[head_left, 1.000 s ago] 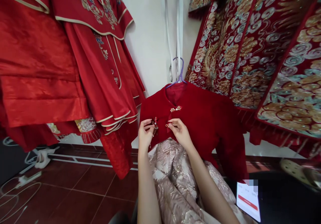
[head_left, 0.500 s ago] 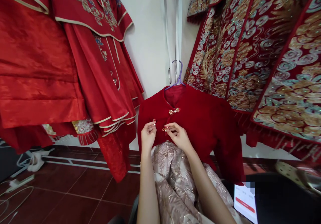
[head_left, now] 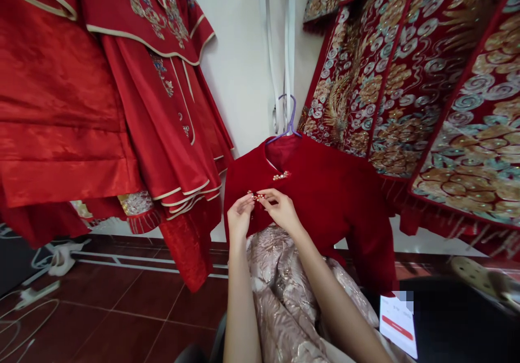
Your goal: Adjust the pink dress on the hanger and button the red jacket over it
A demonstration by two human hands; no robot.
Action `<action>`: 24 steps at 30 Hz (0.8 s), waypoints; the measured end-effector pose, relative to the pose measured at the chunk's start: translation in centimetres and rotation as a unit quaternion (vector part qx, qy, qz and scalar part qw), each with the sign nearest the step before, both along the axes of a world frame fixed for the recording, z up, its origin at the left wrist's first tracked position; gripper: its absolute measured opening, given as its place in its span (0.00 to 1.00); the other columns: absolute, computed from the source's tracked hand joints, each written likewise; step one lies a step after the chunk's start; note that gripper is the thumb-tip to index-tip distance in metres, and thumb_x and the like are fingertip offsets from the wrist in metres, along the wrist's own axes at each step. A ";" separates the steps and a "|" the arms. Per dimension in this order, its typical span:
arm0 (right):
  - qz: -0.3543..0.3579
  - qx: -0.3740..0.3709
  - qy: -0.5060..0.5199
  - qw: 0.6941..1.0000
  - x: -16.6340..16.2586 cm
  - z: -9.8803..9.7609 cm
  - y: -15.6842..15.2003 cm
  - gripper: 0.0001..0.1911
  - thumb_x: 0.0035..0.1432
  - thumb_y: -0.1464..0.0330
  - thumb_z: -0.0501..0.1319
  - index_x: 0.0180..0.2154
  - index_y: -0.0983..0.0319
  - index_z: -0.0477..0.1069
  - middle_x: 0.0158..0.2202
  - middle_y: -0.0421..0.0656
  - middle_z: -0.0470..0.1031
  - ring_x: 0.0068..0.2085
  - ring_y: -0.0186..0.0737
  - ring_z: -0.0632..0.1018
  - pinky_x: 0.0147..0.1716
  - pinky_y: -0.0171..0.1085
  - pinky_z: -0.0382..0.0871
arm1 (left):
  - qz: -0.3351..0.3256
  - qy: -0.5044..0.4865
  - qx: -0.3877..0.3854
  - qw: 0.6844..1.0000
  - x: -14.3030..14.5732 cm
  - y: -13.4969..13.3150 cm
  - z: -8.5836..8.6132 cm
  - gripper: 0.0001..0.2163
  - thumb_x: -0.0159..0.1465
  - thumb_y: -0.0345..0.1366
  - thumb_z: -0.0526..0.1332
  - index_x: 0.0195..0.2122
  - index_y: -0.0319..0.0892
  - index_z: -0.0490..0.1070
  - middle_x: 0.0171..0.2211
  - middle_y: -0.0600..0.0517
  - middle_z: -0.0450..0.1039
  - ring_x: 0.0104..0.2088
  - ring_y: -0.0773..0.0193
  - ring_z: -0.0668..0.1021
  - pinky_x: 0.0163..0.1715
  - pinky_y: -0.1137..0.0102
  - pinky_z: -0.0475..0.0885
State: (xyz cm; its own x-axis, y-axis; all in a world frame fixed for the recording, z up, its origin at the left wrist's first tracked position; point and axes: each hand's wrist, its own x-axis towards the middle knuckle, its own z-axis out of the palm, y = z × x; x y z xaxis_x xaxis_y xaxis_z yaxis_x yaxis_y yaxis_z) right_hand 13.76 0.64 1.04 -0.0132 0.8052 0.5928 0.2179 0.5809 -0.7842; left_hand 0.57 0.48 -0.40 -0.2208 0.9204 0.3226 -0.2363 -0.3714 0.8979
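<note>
A dark red velvet jacket (head_left: 317,189) hangs in front of me on a purple hanger (head_left: 291,119). Its upper beaded clasp (head_left: 281,176) joins the two front edges below the neckline. Lower down, my left hand (head_left: 239,214) pinches the left half of a second clasp between thumb and fingers. My right hand (head_left: 282,208) grips the loop half of that clasp (head_left: 256,197), with its loop against the left fingertips. Whether the loop is over the button is hidden by the fingers. Pale metallic patterned fabric (head_left: 280,282) lies below, beneath my forearms.
Red garments with pale piping (head_left: 158,119) hang at the left. Heavily embroidered garments (head_left: 390,92) hang at the right. A lit phone (head_left: 396,322) rests on a black surface at the lower right, and cables and white shoes (head_left: 60,260) are on the tiled floor.
My right hand has moved left and slightly up, bringing the clasp's loop half from apart to my left fingertips. My left hand stays nearly in place, and the jacket's right front is drawn leftward.
</note>
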 end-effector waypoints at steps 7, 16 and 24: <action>-0.005 0.016 0.012 1.000 -0.5 -0.1 -0.4 0.14 0.56 0.66 0.58 0.44 0.60 0.75 0.39 0.44 0.76 0.35 0.36 0.77 0.28 0.32 0.76 | -0.003 -0.025 -0.009 1.000 0.3 -0.4 0.2 0.18 0.49 0.36 0.68 0.41 0.36 0.76 0.42 0.42 0.78 0.45 0.57 0.78 0.52 0.60 0.67; 0.030 -0.001 0.015 0.999 -0.6 0.0 -0.2 0.15 0.57 0.64 0.58 0.44 0.59 0.75 0.44 0.45 0.74 0.36 0.37 0.77 0.24 0.32 0.77 | 0.065 0.030 0.019 0.997 0.4 0.4 -0.1 0.15 0.48 0.35 0.68 0.36 0.34 0.77 0.37 0.43 0.79 0.38 0.60 0.80 0.47 0.64 0.72; -0.027 0.011 -0.008 1.000 -1.0 0.3 0.3 0.12 0.57 0.64 0.59 0.41 0.59 0.76 0.40 0.44 0.77 0.35 0.36 0.78 0.32 0.33 0.76 | 0.065 0.079 0.043 0.994 0.2 0.2 -0.2 0.12 0.51 0.37 0.67 0.35 0.35 0.77 0.37 0.44 0.79 0.38 0.60 0.80 0.46 0.65 0.72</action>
